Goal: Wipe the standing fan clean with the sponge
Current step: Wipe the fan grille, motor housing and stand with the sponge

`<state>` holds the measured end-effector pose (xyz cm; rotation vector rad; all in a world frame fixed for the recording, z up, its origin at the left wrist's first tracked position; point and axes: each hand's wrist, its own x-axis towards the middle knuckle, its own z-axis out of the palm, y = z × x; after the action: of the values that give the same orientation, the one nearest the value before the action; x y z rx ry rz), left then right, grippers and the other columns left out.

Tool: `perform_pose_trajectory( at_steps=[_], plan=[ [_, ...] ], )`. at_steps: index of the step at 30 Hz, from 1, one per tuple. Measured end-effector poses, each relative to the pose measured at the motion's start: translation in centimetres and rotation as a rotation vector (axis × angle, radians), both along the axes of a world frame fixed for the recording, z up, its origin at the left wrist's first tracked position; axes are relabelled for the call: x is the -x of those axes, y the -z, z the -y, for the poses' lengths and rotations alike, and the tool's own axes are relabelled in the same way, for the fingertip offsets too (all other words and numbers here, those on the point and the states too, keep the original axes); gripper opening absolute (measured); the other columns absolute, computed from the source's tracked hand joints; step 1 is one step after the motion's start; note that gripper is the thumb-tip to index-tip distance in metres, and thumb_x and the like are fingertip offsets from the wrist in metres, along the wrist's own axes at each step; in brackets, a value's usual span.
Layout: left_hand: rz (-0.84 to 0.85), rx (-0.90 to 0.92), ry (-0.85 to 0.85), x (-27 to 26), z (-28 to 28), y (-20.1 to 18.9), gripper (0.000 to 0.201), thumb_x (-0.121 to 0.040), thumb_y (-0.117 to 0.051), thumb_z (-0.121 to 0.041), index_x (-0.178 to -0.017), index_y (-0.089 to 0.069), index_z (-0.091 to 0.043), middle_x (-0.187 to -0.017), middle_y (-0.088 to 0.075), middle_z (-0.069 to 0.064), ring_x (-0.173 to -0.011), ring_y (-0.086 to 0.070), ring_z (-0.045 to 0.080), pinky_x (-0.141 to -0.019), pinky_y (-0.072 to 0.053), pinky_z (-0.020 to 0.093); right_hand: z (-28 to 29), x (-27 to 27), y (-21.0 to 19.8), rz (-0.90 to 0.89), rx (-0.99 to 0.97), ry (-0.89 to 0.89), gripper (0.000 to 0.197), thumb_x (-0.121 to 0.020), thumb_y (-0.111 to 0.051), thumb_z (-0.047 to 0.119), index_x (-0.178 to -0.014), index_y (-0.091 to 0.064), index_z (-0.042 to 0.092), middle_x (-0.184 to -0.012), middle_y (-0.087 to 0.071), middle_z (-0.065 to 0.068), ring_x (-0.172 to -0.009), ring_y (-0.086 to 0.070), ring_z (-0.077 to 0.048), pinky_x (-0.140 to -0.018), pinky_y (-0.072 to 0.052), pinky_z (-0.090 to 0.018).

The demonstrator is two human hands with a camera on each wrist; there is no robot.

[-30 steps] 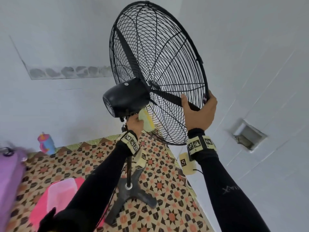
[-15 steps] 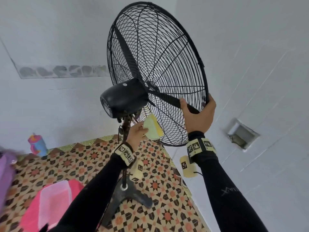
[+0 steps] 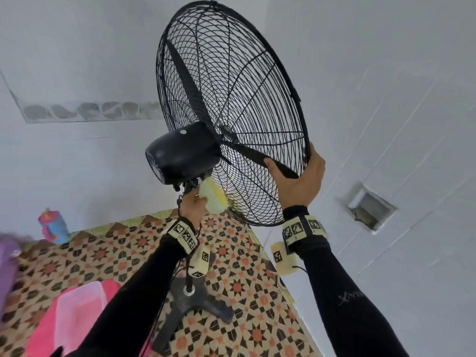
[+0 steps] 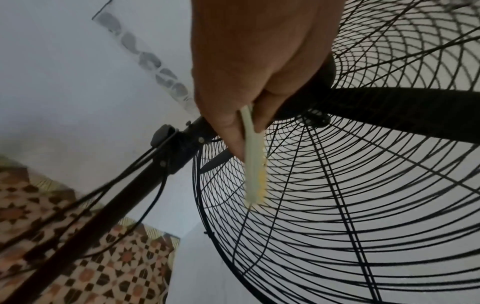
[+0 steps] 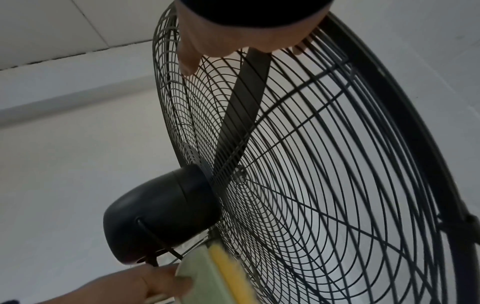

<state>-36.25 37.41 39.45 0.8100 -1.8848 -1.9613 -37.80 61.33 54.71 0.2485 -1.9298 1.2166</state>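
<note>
A tall black standing fan with a round wire cage [image 3: 231,99] and a black motor housing [image 3: 183,153] rises in front of me. My left hand [image 3: 194,203] pinches a pale green and yellow sponge [image 3: 212,197] and holds it against the rear cage just under the housing. In the left wrist view the sponge [image 4: 255,164] lies flat on the wires, between thumb and fingers. My right hand [image 3: 300,181] grips the cage rim at its lower right, thumb on the rear grille, fingers wrapped over the edge [image 5: 298,48]. A black blade [image 5: 246,98] shows behind the wires.
The fan's pole and black cross base [image 3: 190,302] stand on a patterned tile floor [image 3: 244,279]. A pink bin [image 3: 74,313] sits at lower left, a small colourful bottle [image 3: 52,225] by the white wall. A recessed opening [image 3: 371,207] marks the right wall.
My left hand dipped with the sponge half a second ago and has come back up under the motor housing. My right hand has kept its grip on the cage rim.
</note>
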Motion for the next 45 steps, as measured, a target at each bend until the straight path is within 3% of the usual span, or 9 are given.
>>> perform_pose_trajectory(
  at_steps=[8, 12, 17, 22, 28, 32, 37, 43, 45],
  plan=[
    [-0.142, -0.132, 0.279, -1.0, -2.5, -1.2, 0.048, -0.098, -0.059, 0.005, -0.145, -0.053, -0.005, -0.126, -0.064, 0.005, -0.116, -0.062, 0.027, -0.084, -0.063, 0.033, -1.1, 0.7, 0.4, 0.003, 0.033, -0.001, 0.101, -0.067, -0.08, 0.071, -0.143, -0.048, 0.012, -0.129, -0.056, -0.006, -0.123, -0.053, -0.02, -0.097, -0.05, -0.035],
    [-0.066, -0.096, 0.066, -0.5, -1.5, 0.3, 0.05, -0.098, -0.059, 0.003, -0.147, -0.051, -0.004, -0.136, -0.062, 0.011, -0.115, -0.061, 0.03, -0.081, -0.063, 0.038, -0.1, 0.5, 0.0, -0.002, 0.015, -0.014, 0.098, -0.068, -0.083, 0.066, -0.143, -0.048, 0.013, -0.13, -0.056, -0.005, -0.124, -0.052, -0.019, -0.094, -0.046, -0.028],
    [-0.084, -0.197, 0.315, -0.7, -2.6, -0.3, 0.05, -0.098, -0.06, 0.005, -0.146, -0.051, -0.003, -0.131, -0.063, 0.011, -0.129, -0.057, 0.036, -0.103, -0.054, 0.049, -1.1, 0.6, 0.3, 0.005, 0.04, -0.004, 0.097, -0.069, -0.083, 0.066, -0.142, -0.049, 0.013, -0.129, -0.056, -0.004, -0.122, -0.053, -0.018, -0.096, -0.051, -0.035],
    [0.035, -0.055, 0.075, 0.2, -2.1, 0.6, 0.052, -0.099, -0.062, -0.003, -0.149, -0.049, -0.009, -0.147, -0.055, 0.02, -0.128, -0.059, 0.041, -0.089, -0.062, 0.052, -0.2, 0.1, 0.1, -0.015, 0.028, -0.021, 0.097, -0.069, -0.08, 0.068, -0.141, -0.05, 0.011, -0.128, -0.057, -0.005, -0.122, -0.053, -0.02, -0.093, -0.043, -0.023],
    [-0.121, -0.344, 0.356, -1.7, -2.1, 0.3, 0.053, -0.097, -0.061, 0.003, -0.148, -0.048, -0.008, -0.127, -0.061, 0.009, -0.122, -0.058, 0.036, -0.09, -0.061, 0.044, -1.0, 0.5, 0.5, -0.022, 0.05, -0.001, 0.097, -0.069, -0.083, 0.066, -0.141, -0.049, 0.011, -0.128, -0.057, -0.003, -0.122, -0.054, -0.019, -0.094, -0.045, -0.026],
    [-0.07, -0.216, 0.225, -0.7, -2.3, 1.3, 0.056, -0.101, -0.056, 0.0, -0.154, -0.042, -0.011, -0.152, -0.048, 0.022, -0.137, -0.049, 0.045, -0.101, -0.053, 0.059, -0.2, 0.2, 0.3, -0.015, 0.041, -0.024, 0.097, -0.069, -0.083, 0.066, -0.141, -0.049, 0.011, -0.128, -0.056, -0.003, -0.122, -0.053, -0.018, -0.094, -0.044, -0.025],
    [-0.004, 0.007, 0.309, 0.3, -3.7, 0.8, 0.062, -0.103, -0.053, -0.002, -0.16, -0.031, -0.012, -0.156, -0.043, 0.025, -0.135, -0.053, 0.043, -0.098, -0.057, 0.055, -0.8, 0.3, 0.3, -0.007, 0.057, -0.022, 0.097, -0.069, -0.083, 0.066, -0.142, -0.048, 0.012, -0.129, -0.056, -0.003, -0.123, -0.053, -0.018, -0.095, -0.047, -0.029],
    [-0.161, -0.34, 0.489, -2.4, -3.4, 0.2, 0.054, -0.101, -0.056, -0.002, -0.152, -0.044, -0.019, -0.141, -0.053, 0.009, -0.126, -0.057, 0.033, -0.103, -0.055, 0.051, -0.3, 0.4, 0.0, 0.001, 0.042, -0.009, 0.098, -0.069, -0.081, 0.069, -0.142, -0.048, 0.012, -0.129, -0.056, -0.002, -0.122, -0.054, -0.017, -0.094, -0.045, -0.027],
    [-0.144, -0.327, 0.344, -2.0, -2.3, 1.8, 0.052, -0.102, -0.054, -0.001, -0.151, -0.043, -0.014, -0.134, -0.055, 0.007, -0.12, -0.059, 0.032, -0.095, -0.059, 0.047, -0.1, 0.3, 0.0, 0.002, 0.049, -0.009, 0.097, -0.069, -0.083, 0.067, -0.142, -0.048, 0.012, -0.129, -0.056, -0.001, -0.123, -0.054, -0.017, -0.094, -0.045, -0.026]
  ],
)
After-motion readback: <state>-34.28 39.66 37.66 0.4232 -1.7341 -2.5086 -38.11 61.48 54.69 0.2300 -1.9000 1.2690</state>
